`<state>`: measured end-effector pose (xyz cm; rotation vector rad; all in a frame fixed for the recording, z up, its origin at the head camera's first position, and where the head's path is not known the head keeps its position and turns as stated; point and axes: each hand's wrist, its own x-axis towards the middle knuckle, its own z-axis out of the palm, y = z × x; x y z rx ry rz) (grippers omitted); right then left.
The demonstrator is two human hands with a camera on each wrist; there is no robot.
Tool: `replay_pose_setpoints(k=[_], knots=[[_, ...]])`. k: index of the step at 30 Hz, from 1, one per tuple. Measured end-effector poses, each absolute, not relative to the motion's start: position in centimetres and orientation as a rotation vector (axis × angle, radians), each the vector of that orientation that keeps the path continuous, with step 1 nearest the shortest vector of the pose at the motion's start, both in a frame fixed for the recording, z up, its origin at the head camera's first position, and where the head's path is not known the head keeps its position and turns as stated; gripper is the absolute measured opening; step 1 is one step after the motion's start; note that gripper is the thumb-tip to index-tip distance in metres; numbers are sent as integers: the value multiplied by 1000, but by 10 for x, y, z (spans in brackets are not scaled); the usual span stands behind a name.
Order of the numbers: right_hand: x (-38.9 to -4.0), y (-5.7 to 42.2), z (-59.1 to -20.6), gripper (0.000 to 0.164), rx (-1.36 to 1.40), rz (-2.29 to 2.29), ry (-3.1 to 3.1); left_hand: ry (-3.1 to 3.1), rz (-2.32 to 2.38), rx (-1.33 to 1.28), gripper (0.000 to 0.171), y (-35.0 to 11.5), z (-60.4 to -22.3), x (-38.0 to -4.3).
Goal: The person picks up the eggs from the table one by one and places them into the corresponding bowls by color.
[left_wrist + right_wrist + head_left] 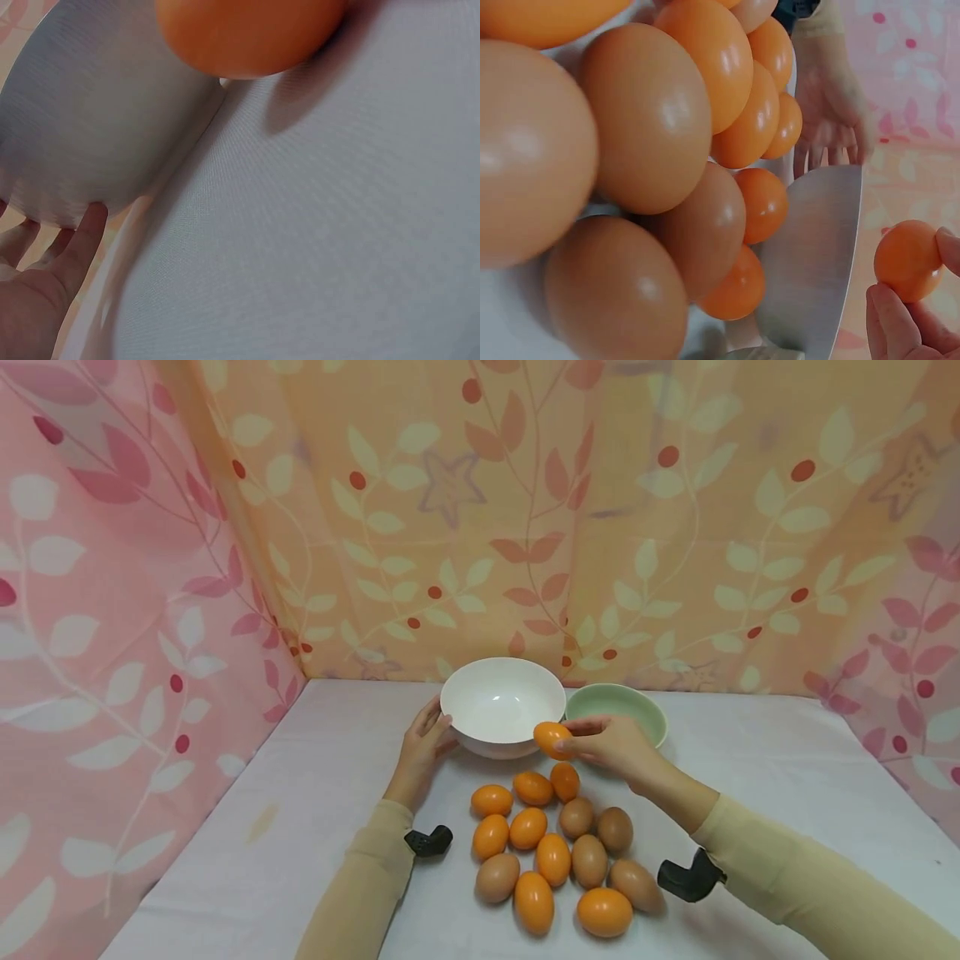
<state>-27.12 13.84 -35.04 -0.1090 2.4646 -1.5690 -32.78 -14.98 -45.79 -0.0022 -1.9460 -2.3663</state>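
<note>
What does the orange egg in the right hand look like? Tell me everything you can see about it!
The orange egg is bright, oval and smooth, with a bit of shine. No crack shows; I can't tell whether it's real or plastic. The right hand pinches it between thumb and fingers, above the table. In the head view it lies sideways, slightly slanted, in front of the right edge of the white bowl; the right wrist view shows a gap between them.
</note>
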Motion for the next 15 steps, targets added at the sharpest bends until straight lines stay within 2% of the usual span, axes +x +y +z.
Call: replay_pose_setpoints(k=[15], knots=[[-291,111,-351,48,-98,-1581,2475,-1938,-2369,-31,59,-149,-458,-325]])
